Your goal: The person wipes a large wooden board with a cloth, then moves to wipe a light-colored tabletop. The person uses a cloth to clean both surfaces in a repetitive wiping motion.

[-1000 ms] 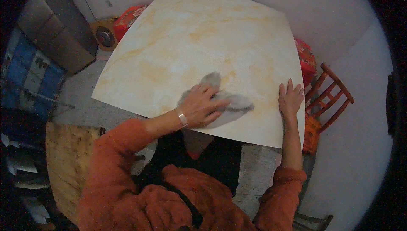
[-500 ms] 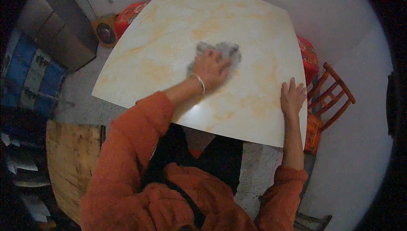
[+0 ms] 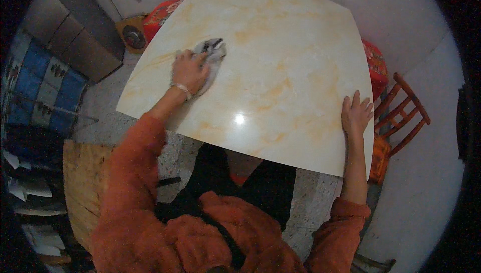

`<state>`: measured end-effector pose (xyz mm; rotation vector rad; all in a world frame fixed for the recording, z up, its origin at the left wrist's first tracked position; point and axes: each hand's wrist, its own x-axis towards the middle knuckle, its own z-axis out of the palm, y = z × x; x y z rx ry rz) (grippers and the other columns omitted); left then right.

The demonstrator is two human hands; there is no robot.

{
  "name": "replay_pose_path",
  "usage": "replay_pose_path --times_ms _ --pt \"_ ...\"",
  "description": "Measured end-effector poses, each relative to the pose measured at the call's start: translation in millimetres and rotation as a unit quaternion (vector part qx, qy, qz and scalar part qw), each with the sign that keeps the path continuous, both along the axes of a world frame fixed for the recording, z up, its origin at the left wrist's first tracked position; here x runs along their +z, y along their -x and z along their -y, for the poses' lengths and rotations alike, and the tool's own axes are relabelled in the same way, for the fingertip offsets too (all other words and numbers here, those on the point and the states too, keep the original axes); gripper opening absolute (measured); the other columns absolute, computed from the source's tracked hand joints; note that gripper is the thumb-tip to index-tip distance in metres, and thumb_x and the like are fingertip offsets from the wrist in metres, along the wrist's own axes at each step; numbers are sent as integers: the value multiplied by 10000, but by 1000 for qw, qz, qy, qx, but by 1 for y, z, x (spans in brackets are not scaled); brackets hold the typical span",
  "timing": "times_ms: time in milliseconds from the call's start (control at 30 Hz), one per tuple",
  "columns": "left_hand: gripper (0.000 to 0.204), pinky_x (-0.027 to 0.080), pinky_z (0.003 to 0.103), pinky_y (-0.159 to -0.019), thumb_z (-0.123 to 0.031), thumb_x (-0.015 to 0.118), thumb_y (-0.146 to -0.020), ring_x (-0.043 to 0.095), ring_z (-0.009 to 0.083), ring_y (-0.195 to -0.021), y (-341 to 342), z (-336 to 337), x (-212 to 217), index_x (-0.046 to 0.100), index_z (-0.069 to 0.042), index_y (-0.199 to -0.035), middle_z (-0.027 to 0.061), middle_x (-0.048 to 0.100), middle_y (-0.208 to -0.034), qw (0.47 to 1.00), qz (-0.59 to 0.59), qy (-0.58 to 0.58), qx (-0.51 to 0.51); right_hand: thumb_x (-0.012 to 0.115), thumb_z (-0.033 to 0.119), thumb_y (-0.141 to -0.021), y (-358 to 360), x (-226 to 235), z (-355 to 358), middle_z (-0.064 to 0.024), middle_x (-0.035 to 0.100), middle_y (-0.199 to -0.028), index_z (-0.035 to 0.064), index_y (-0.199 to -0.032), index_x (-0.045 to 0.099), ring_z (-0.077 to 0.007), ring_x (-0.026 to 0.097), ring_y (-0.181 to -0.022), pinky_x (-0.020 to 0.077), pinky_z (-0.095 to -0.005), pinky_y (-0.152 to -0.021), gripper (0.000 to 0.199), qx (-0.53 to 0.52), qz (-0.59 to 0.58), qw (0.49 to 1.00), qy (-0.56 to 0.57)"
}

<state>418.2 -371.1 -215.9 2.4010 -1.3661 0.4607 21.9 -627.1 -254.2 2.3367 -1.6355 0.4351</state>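
Observation:
A glossy cream table top with orange marbling (image 3: pixel 280 47) fills the middle of the view. My left hand (image 3: pixel 189 71) presses a crumpled grey cloth (image 3: pixel 212 52) flat against the left part of the top, with a thin bracelet on the wrist. My right hand (image 3: pixel 356 113) lies flat with fingers spread near the table's right front edge, holding nothing.
A red wooden chair (image 3: pixel 403 117) stands to the right of the table. Red patterned seats (image 3: pixel 159 15) show behind the table's left edge and at its right. A grey cabinet (image 3: pixel 75 32) and a blue-white cloth are at the left, a wooden board (image 3: pixel 82 183) at lower left.
My left hand has swept the grey cloth from the near right-middle of the table across to the far left side. My right hand has stayed flat at the right edge.

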Motion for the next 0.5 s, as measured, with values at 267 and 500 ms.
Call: replay_pose_path --times_ms 267,500 --pt "325 367 481 -862 -306 619 -780 478 342 -1037 96 -41 1 612 -155 -1068 163 523 -1094 977 -27 -39 -207 424 409 -931 52 -43 40 -296 416 -1324 111 -1346 437 -477 386 -1220 279 -594 -1002 510 122 -184 969 112" --pt "208 413 456 -788 -255 598 -790 525 340 -928 -31 -111 -2 636 -130 -952 152 544 -975 999 -5 12 46 372 465 -951 24 -6 28 -274 318 -1412 157 -1409 357 -478 315 -1277 252 -578 -1034 552 -39 -56 997 -38"
